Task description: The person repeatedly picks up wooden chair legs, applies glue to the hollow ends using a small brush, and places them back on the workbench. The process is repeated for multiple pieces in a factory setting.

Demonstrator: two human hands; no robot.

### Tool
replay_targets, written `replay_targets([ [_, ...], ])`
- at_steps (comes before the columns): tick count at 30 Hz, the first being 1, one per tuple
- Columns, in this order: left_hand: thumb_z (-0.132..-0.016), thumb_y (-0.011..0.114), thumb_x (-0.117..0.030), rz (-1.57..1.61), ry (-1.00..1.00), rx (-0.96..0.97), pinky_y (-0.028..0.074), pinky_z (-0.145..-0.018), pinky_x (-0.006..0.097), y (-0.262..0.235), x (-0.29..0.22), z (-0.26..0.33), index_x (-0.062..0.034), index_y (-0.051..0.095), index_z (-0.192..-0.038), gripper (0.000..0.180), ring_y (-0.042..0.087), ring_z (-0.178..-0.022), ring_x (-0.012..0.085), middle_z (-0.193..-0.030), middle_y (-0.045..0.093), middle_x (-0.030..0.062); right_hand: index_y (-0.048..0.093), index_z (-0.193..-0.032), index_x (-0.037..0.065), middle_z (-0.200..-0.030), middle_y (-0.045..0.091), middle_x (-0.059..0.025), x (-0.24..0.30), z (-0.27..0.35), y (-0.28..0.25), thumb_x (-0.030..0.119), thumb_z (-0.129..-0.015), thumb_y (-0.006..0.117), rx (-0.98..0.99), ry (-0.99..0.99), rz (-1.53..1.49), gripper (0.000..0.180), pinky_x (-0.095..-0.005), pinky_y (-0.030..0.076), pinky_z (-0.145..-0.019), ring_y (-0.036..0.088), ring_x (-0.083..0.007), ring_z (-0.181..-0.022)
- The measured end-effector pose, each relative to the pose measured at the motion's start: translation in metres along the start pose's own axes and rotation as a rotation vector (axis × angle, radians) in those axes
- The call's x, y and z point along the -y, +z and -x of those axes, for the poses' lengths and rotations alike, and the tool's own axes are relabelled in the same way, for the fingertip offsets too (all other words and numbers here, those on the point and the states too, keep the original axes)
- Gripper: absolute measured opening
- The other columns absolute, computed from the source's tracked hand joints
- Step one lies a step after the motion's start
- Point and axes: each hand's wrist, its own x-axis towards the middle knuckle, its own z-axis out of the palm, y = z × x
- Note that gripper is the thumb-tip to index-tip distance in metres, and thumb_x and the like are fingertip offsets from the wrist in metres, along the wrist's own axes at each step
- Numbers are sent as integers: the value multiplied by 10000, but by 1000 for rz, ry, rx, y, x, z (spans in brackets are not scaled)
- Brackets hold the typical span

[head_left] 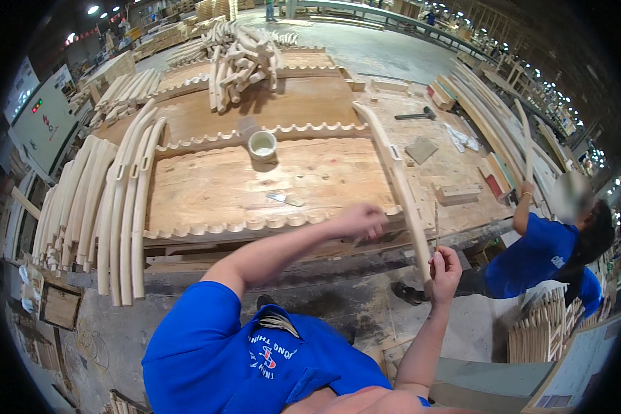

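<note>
My right hand (446, 273) is closed, a thin upright stick (436, 224) pinched between thumb and fingers. It is right by the near end of a long curved wooden piece (401, 181) with a slot cut in it; whether they touch I cannot tell. My left hand (362, 222), smeared by motion, hovers near the scalloped wooden rail (269, 226) at the bench's front edge, left of that curved piece. Whether its fingers hold anything is unclear. On the board (207, 183) beyond are a cup (262, 145) with whitish contents and a flat light-coloured tool (285, 199).
Several curved wooden pieces (121, 207) stand along the left. More wood is heaped (245, 62) at the back. A hammer (415, 114), white gloves (461, 138) and a wooden block (457, 193) lie to the right. At the far right a co-worker in a blue shirt (531, 259) grips a long wooden piece.
</note>
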Motion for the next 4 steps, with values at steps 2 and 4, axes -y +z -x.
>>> replay_targets([
  [2,-888,569,-311,-66,219,-353,516,-612,264,-98,8,22,-38,566,-1063,324,636,-716,145,-818,647,63,581,-1004,36,-727,551,19,10,-11,30,85,-889,549,136,-77,87,129,-169,341,-507,443,-25,-576],
  [4,-890,564,-247,137,286,-890,512,-621,262,-194,23,53,-51,555,-1127,307,638,-775,139,-877,650,87,585,-1071,51,-754,560,25,9,-28,66,93,-891,553,250,-201,244,188,-188,397,-585,485,-48,-649],
])
